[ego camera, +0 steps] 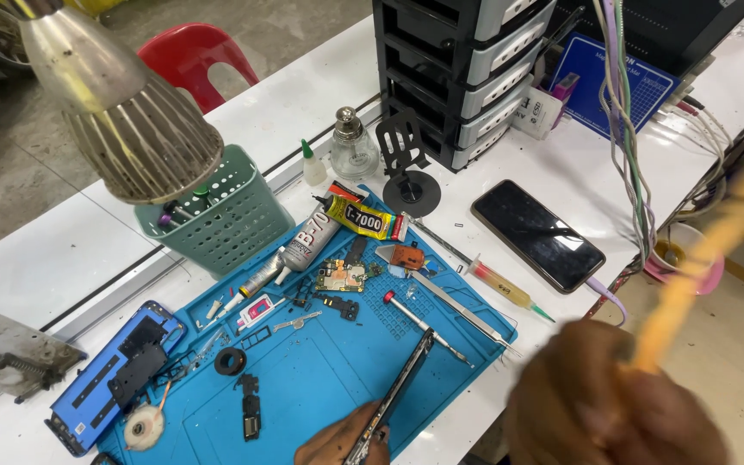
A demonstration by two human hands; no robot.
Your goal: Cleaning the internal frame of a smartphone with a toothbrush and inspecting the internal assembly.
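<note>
My left hand is at the bottom edge, gripping a thin dark phone frame held on its edge over the blue work mat. My right hand is blurred at the lower right, off the table's edge, closed on a long yellow-orange stick that slants up to the right. On the mat lie a small circuit board, a red-tipped screwdriver, metal tweezers, glue tubes and small loose parts.
A blue phone back shell lies at the mat's left end. A green basket, a lamp head, a glass bottle, a black drawer stack, a dark phone on a cable, a syringe and hanging wires surround the mat.
</note>
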